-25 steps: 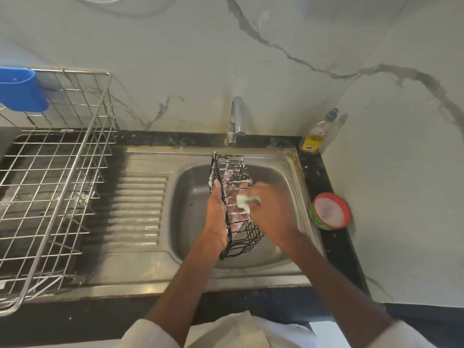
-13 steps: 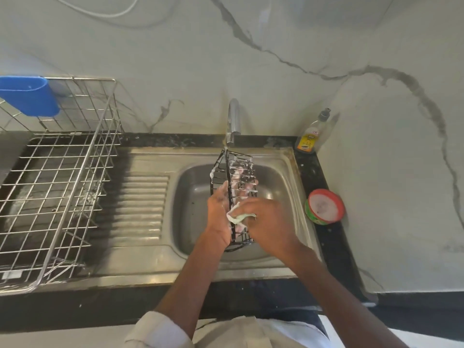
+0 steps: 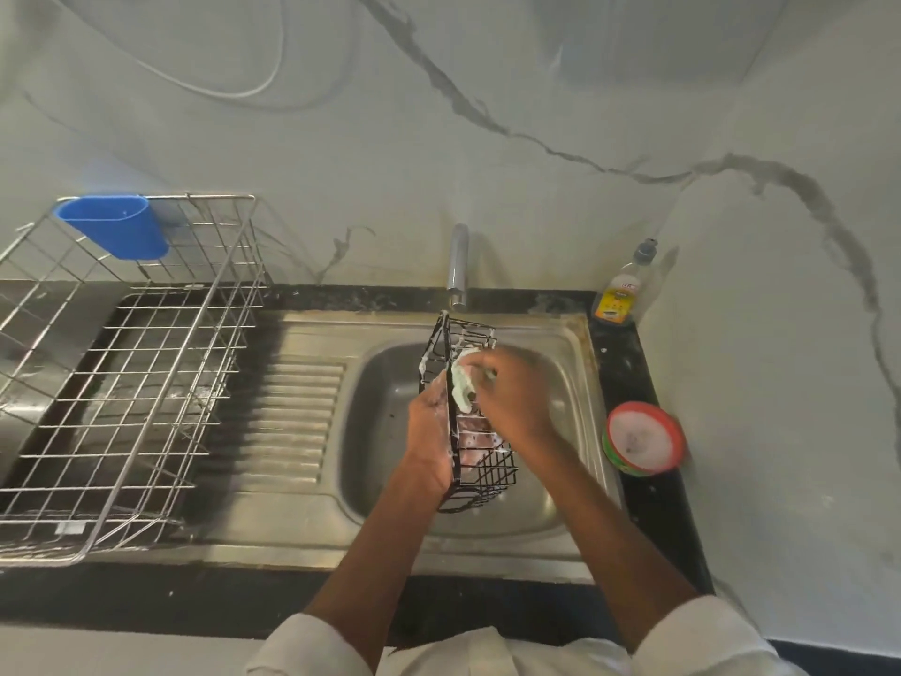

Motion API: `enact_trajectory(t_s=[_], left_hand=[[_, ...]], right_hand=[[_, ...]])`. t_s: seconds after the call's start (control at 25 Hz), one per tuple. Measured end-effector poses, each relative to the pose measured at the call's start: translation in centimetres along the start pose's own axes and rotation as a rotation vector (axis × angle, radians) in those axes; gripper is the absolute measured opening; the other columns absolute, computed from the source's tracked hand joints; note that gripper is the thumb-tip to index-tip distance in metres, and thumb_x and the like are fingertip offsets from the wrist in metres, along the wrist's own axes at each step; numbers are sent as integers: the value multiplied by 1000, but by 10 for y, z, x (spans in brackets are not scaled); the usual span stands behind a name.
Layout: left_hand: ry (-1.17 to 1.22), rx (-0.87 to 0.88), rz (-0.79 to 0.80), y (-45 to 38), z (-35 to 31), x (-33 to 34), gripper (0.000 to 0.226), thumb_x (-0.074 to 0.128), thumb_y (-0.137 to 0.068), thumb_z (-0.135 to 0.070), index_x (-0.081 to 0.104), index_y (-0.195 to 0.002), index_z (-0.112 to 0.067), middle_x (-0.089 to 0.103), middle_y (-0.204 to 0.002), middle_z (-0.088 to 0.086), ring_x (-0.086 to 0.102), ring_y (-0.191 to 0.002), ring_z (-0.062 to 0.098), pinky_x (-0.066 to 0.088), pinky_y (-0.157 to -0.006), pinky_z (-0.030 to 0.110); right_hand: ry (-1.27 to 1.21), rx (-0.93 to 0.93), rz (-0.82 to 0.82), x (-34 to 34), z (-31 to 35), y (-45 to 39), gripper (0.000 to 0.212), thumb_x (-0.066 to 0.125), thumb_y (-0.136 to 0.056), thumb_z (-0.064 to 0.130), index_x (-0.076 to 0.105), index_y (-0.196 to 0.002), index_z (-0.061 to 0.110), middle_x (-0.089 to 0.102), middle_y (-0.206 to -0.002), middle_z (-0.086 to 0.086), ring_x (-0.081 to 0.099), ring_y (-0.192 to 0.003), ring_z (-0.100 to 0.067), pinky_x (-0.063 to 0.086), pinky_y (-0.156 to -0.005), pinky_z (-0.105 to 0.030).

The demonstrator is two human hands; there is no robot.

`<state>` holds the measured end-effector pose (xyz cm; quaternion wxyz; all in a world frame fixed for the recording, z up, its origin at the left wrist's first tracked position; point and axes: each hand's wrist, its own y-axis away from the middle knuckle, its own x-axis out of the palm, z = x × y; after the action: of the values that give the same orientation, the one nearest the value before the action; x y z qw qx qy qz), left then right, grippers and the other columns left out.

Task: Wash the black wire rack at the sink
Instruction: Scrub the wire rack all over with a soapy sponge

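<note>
- Right hand (image 3: 512, 397) is closed on a pale green scrub cloth (image 3: 460, 385), pressing it against the upper half of the black wire rack (image 3: 470, 422); half a second ago the cloth sat lower, near the rack's middle.
- Judgement: the scrubbing stroke is travelling up the wires toward the tap end, so soaping is mid-way, not finished; the lower mesh looks bare of cloth contact now.
- Left hand (image 3: 431, 431) is clamped around the rack's left long edge, fingers wrapped through to the inside, holding it tilted on end over the basin.
- Rack position: above the sink bowl (image 3: 385, 431), top corner just under the tap spout (image 3: 458, 265), bottom end hanging over the bowl's near side. White suds cling to the upper wires.
- Whether water is running I cannot tell.
- Camera view has swung upward since a second ago; more wall shows.
- Count, outward: one black rack, one cloth, one tap, one sink bowl with one ribbed drainboard (image 3: 292, 422).
- One soap tub (image 3: 643, 439), red-rimmed, on the dark surface right of the sink; one dish-liquid bottle (image 3: 621, 290) in the back corner.
- One steel dish drainer (image 3: 127, 363) at left, carrying one blue cutlery cup (image 3: 114, 226).
</note>
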<state>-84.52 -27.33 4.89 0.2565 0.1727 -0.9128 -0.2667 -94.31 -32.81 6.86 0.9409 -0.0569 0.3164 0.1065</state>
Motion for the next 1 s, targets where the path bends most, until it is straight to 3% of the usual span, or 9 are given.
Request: enact_trajectory(t_s=[0.08, 0.2, 0.28, 0.4, 0.52, 0.64, 0.72, 0.88, 1.0], left_hand=[[-12, -8, -21, 0, -4, 1, 53, 45, -107, -45, 79, -80, -14, 64, -66, 7, 54, -46, 21, 34, -43, 24], [-52, 5, -48, -4, -2, 0, 52, 45, -107, -44, 80, -77, -19, 62, -65, 4, 50, -44, 17, 30, -42, 23], [-37, 19, -47, -5, -1, -1, 52, 46, -107, -45, 81, -78, -20, 66, -67, 4, 55, -46, 17, 38, -42, 22], [-74, 34, -36, -2, -3, -4, 46, 48, -106, -43, 81, -89, -16, 73, -77, 9, 66, -60, 24, 52, -63, 33], [-57, 20, -4, -3, -14, -17, 45, 51, -105, -44, 78, -89, -11, 71, -75, 11, 67, -56, 25, 55, -54, 30], [-112, 26, 17, -11, -26, -37, 47, 57, -102, -50, 78, -97, -8, 74, -90, 20, 73, -73, 37, 58, -77, 46], [-106, -4, 64, -14, -33, -48, 49, 56, -102, -50, 76, -100, -5, 75, -95, 23, 74, -78, 42, 58, -83, 49], [-32, -62, 156, -23, -44, -61, 56, 50, -106, -49, 75, -119, -1, 73, -111, 27, 72, -93, 47, 59, -88, 56], [-49, -91, 177, -30, -49, -64, 59, 42, -110, -48, 70, -125, 2, 73, -110, 27, 72, -97, 50, 61, -86, 55]], right_hand=[[85, -82, 89, 0, -2, 3, 24, 72, -93, 24, 74, -116, 17, 71, -115, 5, 63, -102, -10, 51, -92, -27], [128, -83, 65, 4, -9, -1, 35, 81, -84, 16, 73, -118, 17, 68, -115, 5, 62, -105, -14, 46, -88, -24], [163, -78, 57, 7, -9, -6, 32, 81, -83, 15, 75, -114, 19, 67, -113, 6, 64, -101, -15, 51, -83, -24], [355, -162, -6, 8, -3, -11, 25, 83, -81, 16, 77, -105, 21, 59, -118, 6, 54, -102, -18, 52, -83, -30], [432, -226, 55, 13, 8, -10, 30, 81, -84, 14, 74, -113, 20, 58, -120, 6, 54, -104, -16, 53, -87, -30], [530, -128, 71, 18, 25, -17, 20, 77, -88, 17, 74, -107, 23, 67, -108, 5, 65, -98, -16, 58, -79, -33], [593, -62, 66, 16, 34, -21, 5, 74, -89, 19, 75, -93, 21, 68, -96, 3, 66, -94, -16, 55, -72, -30], [337, -67, 41, 16, 47, -23, 14, 73, -87, 23, 76, -101, 22, 53, -115, 8, 48, -106, -10, 40, -69, -18], [-27, 80, 46, 25, 61, -22, 19, 76, -86, 21, 76, -105, 23, 69, -102, 12, 64, -88, 0, 42, -59, -5]])
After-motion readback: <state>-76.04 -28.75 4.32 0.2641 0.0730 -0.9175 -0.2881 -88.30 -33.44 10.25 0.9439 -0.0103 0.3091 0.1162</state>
